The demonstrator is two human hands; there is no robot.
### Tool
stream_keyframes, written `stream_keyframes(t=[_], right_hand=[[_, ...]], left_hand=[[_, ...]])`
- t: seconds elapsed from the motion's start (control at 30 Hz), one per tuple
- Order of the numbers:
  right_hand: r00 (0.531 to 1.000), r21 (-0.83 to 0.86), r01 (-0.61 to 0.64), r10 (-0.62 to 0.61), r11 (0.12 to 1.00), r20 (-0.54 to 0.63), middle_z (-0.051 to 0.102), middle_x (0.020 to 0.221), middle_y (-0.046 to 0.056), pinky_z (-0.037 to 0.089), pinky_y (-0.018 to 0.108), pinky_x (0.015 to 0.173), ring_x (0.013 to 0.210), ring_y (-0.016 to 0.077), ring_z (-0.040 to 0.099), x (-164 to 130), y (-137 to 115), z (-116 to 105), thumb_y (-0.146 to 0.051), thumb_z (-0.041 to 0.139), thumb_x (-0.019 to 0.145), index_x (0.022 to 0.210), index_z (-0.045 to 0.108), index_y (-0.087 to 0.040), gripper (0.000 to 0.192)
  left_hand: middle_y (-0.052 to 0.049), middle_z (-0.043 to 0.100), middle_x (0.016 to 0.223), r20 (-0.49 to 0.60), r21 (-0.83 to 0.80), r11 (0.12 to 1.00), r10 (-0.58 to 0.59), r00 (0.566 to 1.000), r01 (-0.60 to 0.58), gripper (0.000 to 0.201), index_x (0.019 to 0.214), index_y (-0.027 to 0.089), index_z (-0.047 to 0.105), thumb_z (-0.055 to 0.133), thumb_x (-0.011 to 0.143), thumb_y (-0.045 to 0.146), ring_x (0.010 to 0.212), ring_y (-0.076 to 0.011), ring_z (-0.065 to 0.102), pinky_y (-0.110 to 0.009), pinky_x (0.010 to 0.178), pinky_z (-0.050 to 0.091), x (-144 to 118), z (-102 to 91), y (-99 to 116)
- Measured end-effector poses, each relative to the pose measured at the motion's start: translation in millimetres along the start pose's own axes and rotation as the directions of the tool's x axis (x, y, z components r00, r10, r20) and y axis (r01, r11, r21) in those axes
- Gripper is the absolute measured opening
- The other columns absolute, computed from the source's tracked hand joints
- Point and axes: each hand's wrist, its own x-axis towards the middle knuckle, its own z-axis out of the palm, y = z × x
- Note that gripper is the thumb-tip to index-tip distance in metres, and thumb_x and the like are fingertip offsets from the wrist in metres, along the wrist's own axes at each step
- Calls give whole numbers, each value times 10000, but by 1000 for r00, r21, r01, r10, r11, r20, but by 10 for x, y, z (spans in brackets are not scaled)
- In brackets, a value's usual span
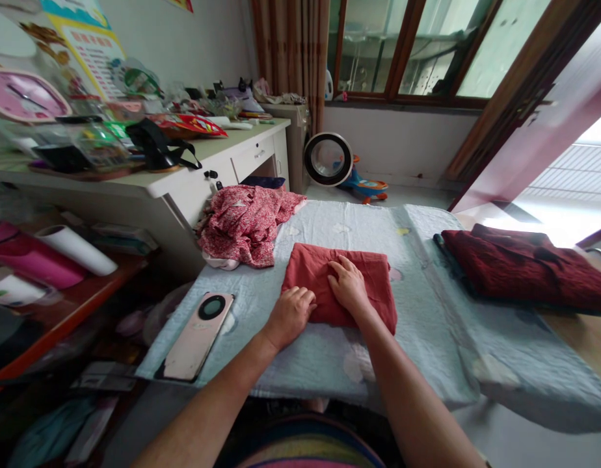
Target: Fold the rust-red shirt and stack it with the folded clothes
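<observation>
A folded red garment (307,270) lies flat as a rough rectangle on the cloth-covered table. At its left front edge is my left hand (291,315), closed, with curled fingers against the fabric and the thumb close by. My right hand (348,285) rests open on top of the garment near the middle, fingers stretched over it. Left of my left hand, a pale pink phone (193,344) lies with its round camera facing up. Behind the red garment to the left sits a crumpled red-and-white patterned garment (246,224).
A stack of folded dark red clothes (520,263) lies at the right. The pale blue cover (427,338) drapes over the table. A cluttered white desk (207,162) stands at the left, above a low shelf (86,299). Beyond are a front-loading washer door (328,159) and a blue-and-orange ride-on toy (369,186).
</observation>
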Motion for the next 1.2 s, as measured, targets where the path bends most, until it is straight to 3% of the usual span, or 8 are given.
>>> stream_keyframes(t=[0.2, 0.33, 0.47, 0.53, 0.7, 0.83, 1.03, 1.2], right_hand=[[998, 100, 0, 6, 995, -63, 534, 1372, 98, 370, 453, 1072, 1258, 254, 485, 19, 62, 50, -202, 476, 884, 1166, 655, -222, 334], [979, 221, 35, 11, 975, -204, 592, 1215, 132, 427, 415, 1012, 1126, 240, 544, -17, 74, 53, -211, 498, 855, 1172, 598, -168, 335], [943, 256, -40, 121, 966, -311, 576, 944, 94, 474, 378, 879, 916, 229, 550, -59, 69, 30, -242, 574, 791, 901, 588, -179, 126], [944, 259, -44, 125, 965, -306, 548, 883, 68, 467, 362, 847, 870, 214, 534, -69, 65, 18, -241, 554, 803, 771, 547, -210, 46], [946, 312, -52, 147, 949, -289, 535, 834, 48, 449, 355, 832, 845, 203, 523, -70, 78, 6, -257, 508, 838, 689, 498, -229, 152], [944, 391, -50, 172, 919, -282, 561, 849, 51, 451, 351, 840, 854, 198, 537, -64, 112, 4, -282, 494, 856, 687, 511, -228, 178], [945, 456, -31, 175, 890, -278, 588, 868, 59, 468, 340, 831, 853, 193, 565, -58, 150, 1, -304, 498, 869, 715, 554, -219, 184], [952, 470, -18, 159, 883, -262, 614, 893, 69, 463, 342, 837, 853, 193, 575, -49, 169, 13, -316, 509, 874, 728, 575, -211, 192]], left_hand=[[-27, 609, 906, 63, -51, 998, -25, 998, 28, 56, 881, 204, 583, 546, 913, 233, 845, -182, 580, -306, 785, 459, -28, -109, -17], [-52, 600, 1066, -29, -44, 999, -18, 999, 17, 129, 1017, 212, 598, 547, 911, 266, 975, -205, 585, -345, 883, 478, 89, -142, 44], [-74, 602, 1160, -70, -27, 996, 80, 994, -82, 192, 1080, 193, 598, 559, 900, 248, 1086, -225, 549, -380, 975, 455, 212, -71, 106], [-68, 631, 1037, -26, -12, 999, 48, 998, -49, 160, 1018, 187, 613, 508, 933, 273, 978, -206, 582, -347, 890, 488, 259, -34, 122], [-63, 637, 904, 14, 41, 999, -25, 1000, 24, 207, 888, 184, 631, 478, 947, 310, 874, -200, 606, -333, 825, 499, 416, -37, 121], [-62, 645, 956, -27, -41, 996, 75, 997, -76, 106, 910, 184, 643, 539, 888, 179, 959, -208, 588, -361, 926, 479, 553, -19, 106], [-70, 666, 1049, -73, -138, 985, 93, 993, -102, 293, 1124, 178, 645, 457, 905, 129, 987, -193, 596, -351, 953, 485, 579, 158, 96], [-70, 596, 1325, -34, -78, 987, 139, 990, -141, 404, 1287, 189, 579, 390, 934, 137, 1230, -202, 510, -383, 1064, 409, 542, 232, 100]])
